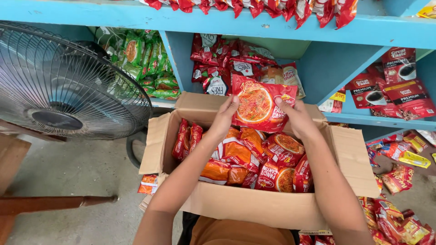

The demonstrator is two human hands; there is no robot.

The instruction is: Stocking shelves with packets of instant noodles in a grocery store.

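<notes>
Both hands, left hand (223, 119) and right hand (297, 119), hold a red noodle packet (261, 106) above the packet-filled cardboard box (254, 206).

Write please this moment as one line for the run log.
left hand + right hand: hold red noodle packet | above open cardboard box of packets | blue shelf behind

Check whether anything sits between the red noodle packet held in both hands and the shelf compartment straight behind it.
Nothing visible blocks it. The left hand and right hand hold the noodle packet above the cardboard box, right before the shelf compartment, whose left part already holds sachets.
</notes>
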